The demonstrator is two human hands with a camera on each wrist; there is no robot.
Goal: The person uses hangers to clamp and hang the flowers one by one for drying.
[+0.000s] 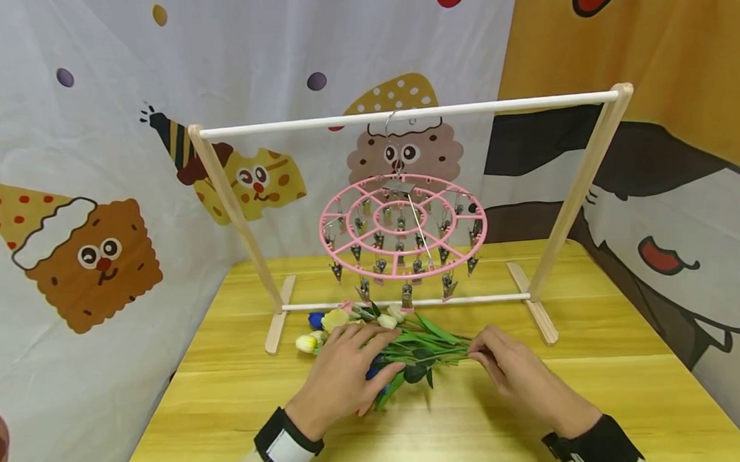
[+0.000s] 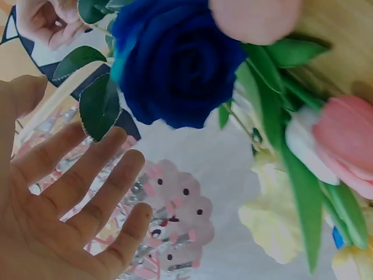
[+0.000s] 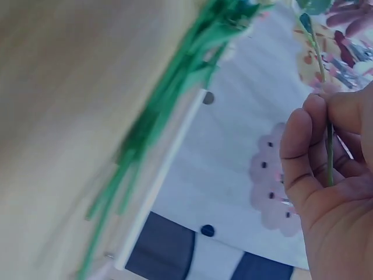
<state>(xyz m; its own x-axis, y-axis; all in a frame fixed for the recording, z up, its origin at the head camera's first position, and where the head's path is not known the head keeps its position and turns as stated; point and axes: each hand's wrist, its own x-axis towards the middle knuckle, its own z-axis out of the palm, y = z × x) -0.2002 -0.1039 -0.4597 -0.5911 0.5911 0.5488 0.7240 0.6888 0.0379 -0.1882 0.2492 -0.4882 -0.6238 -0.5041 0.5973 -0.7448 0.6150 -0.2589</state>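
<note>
Green, thin-stalked stem (image 3: 329,146) clamped between the thumb and curled fingers of the person's right hand (image 1: 519,373); on my right wrist feed it runs up toward a leaf, apart from the other stems. I can't trace which bloom it carries. Ruffled deep-blue rose (image 2: 180,64) with dark green leaves (image 2: 99,108) sits just beside the left hand (image 1: 351,369). Left fingers straight, spread apart, thumb well off them; on the head feed that hand is over the flowers, and I can't tell if it touches any. Rest of the mixed bunch of green stems (image 3: 151,111) lies on the yellow wood-grain table (image 1: 241,402), blooms to the left, stem ends toward the right hand. In it I get a pink tulip (image 2: 349,137), a pale yellow ruffled flower (image 2: 271,210) and a yellow-white tulip (image 1: 307,342). Just behind: pale wooden stand (image 1: 239,209) with a white top rod (image 1: 297,124) and a white lower rod (image 1: 314,306). Pink round plastic hanger (image 1: 384,276) hangs from the top rod by a metal hook, metal clips (image 1: 406,295) dangling. Black wristbands (image 1: 276,428) on both wrists. Cartoon-printed cloth (image 1: 239,64) behind everything.
</note>
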